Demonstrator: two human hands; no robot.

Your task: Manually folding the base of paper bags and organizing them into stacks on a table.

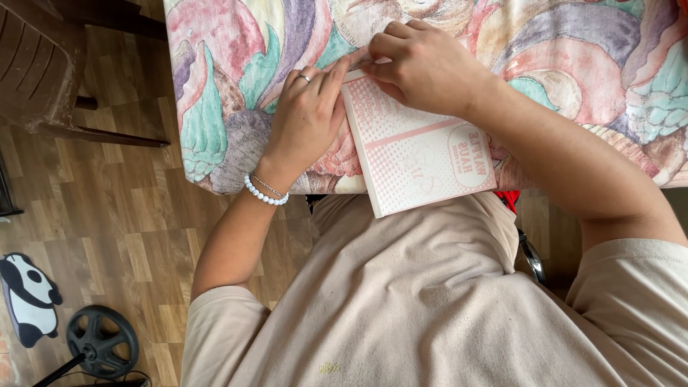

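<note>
1. Flat box (419,147): white, pink dots and pink band.
2. Tablecloth (236,79): pastel swirls of pink, teal, purple, cream.
3. Bead bracelet (264,195): white.
4. T-shirt (416,301): beige.
5. Floor (122,208): brown wood-plank pattern.
6. Panda-shaped item (27,297): black and white.

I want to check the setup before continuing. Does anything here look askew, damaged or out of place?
Only a small thing: the pink and white box lies tilted on the table, and its near corner hangs over the edge above the lap. The left hand and right hand both touch its far end. No damage or spill is visible.
</note>
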